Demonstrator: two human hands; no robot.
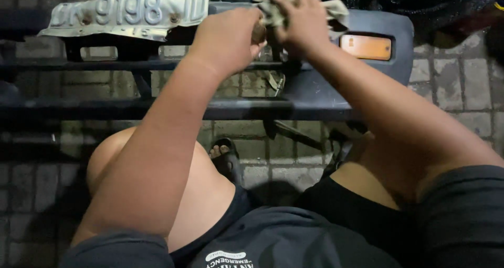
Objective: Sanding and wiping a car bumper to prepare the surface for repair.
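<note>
Knees and dark shorts nearest, the person squatting on grey paving bricks [457, 84], one sandalled foot [224, 155] showing between the legs. Both forearms reach forward and up to a dark blue vehicle rear panel [315, 89].

Left hand [227, 39]: curled closed around a small brownish part [258, 33], of which only an edge shows; exact hold cannot be told.

Right hand [303, 22]: clamped over a crumpled pale rag [273, 13], pressing it onto the panel's top edge, just beside and touching the left. The rag lies across the panel, under the right palm, so the right hand is nearer.

Orange reflector [366, 47]: right of the hands.

Bent white licence plate [126, 13]: left, well apart.
</note>
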